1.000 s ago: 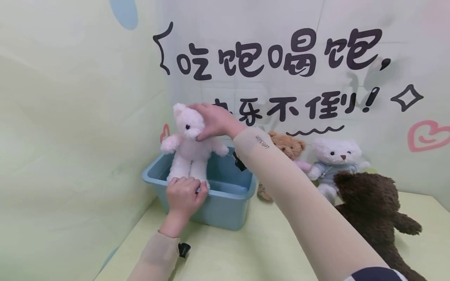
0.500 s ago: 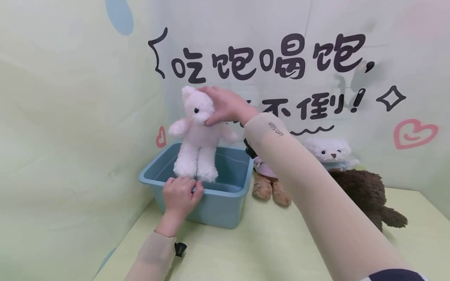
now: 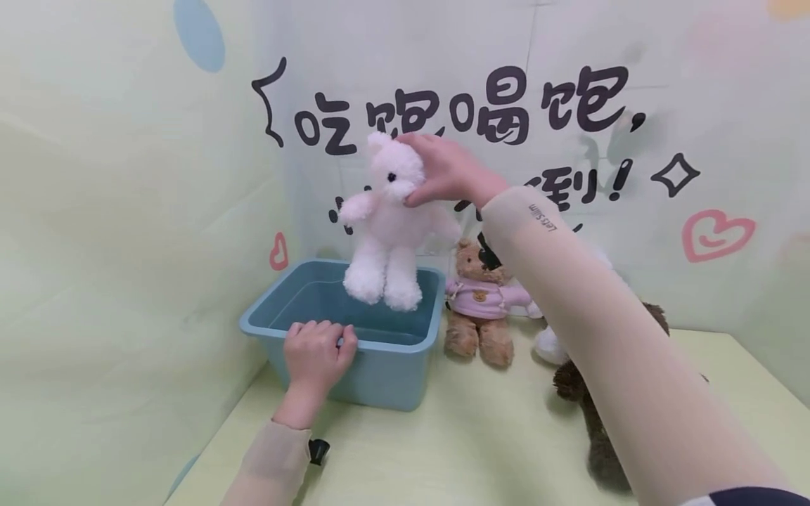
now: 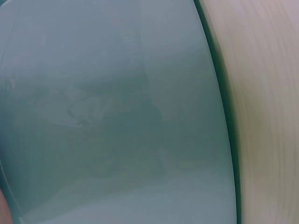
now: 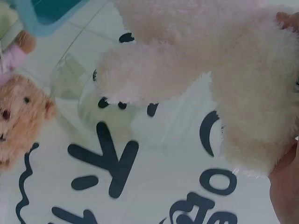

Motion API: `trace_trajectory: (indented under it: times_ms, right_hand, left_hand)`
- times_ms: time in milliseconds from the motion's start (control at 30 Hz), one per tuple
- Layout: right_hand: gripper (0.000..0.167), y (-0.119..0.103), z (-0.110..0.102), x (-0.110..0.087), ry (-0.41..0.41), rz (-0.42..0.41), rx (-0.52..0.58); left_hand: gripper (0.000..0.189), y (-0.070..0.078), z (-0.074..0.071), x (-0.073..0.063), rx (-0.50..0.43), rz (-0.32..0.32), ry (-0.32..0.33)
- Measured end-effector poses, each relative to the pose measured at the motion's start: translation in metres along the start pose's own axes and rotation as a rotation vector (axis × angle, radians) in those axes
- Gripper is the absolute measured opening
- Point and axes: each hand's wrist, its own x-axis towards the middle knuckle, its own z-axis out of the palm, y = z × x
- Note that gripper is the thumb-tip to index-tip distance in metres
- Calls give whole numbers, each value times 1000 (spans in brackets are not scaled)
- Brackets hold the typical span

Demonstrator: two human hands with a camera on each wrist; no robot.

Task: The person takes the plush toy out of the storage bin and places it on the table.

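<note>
A fluffy pale-pink teddy bear [image 3: 395,225] hangs upright in the air, its feet above the blue plastic bin [image 3: 386,379]. My right hand [image 3: 451,169] grips its head from the side, thumb near the muzzle. In the right wrist view the same teddy bear [image 5: 177,56] fills the upper part, with an arm sticking out. My left hand [image 3: 318,355] holds the bin's near rim, fingers curled over it. The left wrist view shows mostly the bin's outer wall [image 4: 117,116] beside the tabletop.
A brown teddy bear in a pink sweater [image 3: 479,299] sits right of the bin against the printed wall cloth. Behind my right forearm, a white teddy bear [image 3: 549,346] and a dark brown one [image 3: 604,436] are largely hidden. A cloth wall [image 3: 126,281] stands at the left.
My right hand has lifted the pink teddy bear up and to the right, its feet rising from the bin's rim. The left hand keeps its hold on the rim.
</note>
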Motion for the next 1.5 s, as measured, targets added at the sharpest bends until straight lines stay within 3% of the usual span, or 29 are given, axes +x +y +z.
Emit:
trace_trajectory:
  times_ms: [233, 833, 1133, 1500]
  right_hand:
    - [97, 21, -16, -28, 15, 47, -39]
    - [96, 37, -39, -74, 105, 80, -110]
    - [99, 52, -33, -107, 92, 92, -138]
    - [94, 58, -29, -131, 110, 115, -140]
  left_hand:
    - [51, 0, -1, -4, 7, -24, -83]
    - [53, -3, -6, -5, 32, -6, -96]
    - [51, -6, -7, -4, 33, -13, -115]
    - [52, -22, -16, -9, 41, -25, -136]
